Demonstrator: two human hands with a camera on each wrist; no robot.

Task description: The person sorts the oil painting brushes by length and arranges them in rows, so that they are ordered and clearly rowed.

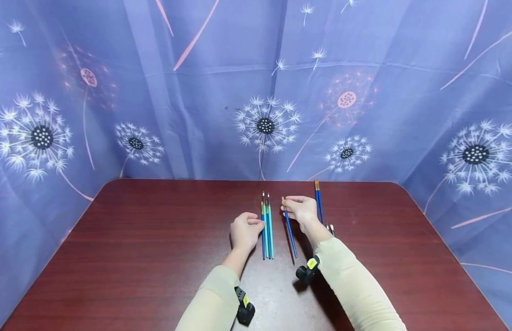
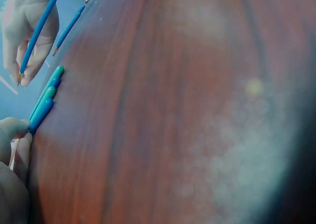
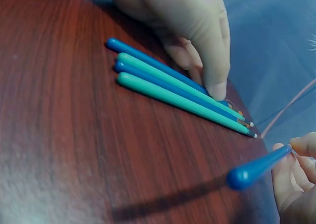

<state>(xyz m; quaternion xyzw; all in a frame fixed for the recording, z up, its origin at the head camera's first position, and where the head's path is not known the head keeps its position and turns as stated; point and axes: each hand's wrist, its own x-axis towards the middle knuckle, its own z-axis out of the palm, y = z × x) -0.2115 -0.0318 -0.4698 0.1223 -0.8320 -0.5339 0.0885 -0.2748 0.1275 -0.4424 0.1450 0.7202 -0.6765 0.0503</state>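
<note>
Side by side on the table lie two blue and two mint-green paintbrushes (image 1: pixel 270 234), bristles toward the far edge. With thumb and finger, my left hand (image 1: pixel 244 231) pinches the leftmost blue paintbrush (image 3: pixel 148 61) of this row near its ferrule. To the right of the row, my right hand (image 1: pixel 302 211) holds another blue paintbrush (image 1: pixel 290 232) close to its bristle end. That brush is tilted, its rounded handle end (image 3: pixel 242 178) raised over the table and casting a shadow.
Beyond my right wrist lie blue brushes (image 1: pixel 319 202) with wide tan bristles, and white-tipped brushes (image 1: pixel 330 228) partly hidden by the right sleeve. The dark red wooden table (image 1: pixel 156 239) ends at a blue dandelion-print curtain (image 1: pixel 206 115).
</note>
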